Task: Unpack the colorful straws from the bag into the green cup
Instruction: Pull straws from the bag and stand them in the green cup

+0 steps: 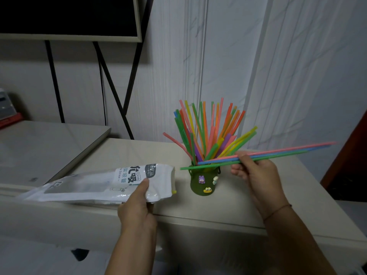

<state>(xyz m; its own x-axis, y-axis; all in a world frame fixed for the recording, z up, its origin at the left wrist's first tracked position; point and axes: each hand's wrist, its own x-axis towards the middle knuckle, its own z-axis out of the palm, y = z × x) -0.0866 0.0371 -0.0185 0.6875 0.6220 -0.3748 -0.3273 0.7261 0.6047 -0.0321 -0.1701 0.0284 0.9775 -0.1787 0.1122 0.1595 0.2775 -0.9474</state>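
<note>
A dark green cup (204,184) with small cartoon figures on its side stands on the cream counter, packed with several colorful straws (206,128) fanning upward. My right hand (256,173) is just right of the cup, shut on a small bundle of pink, blue and green straws (282,152) held nearly level; their left tips cross in front of the cup's rim. My left hand (139,203) grips the white straw bag (103,183) near its open end, thumb on top. The bag lies on its side left of the cup, a yellow straw tip (174,192) poking out.
The cream counter (238,211) runs to a front edge near my wrists. A lower grey surface (43,147) adjoins it on the left. Behind are a white panelled wall, a black frame's legs (117,96), a dark screen above and a dark red-brown edge (351,155) at right.
</note>
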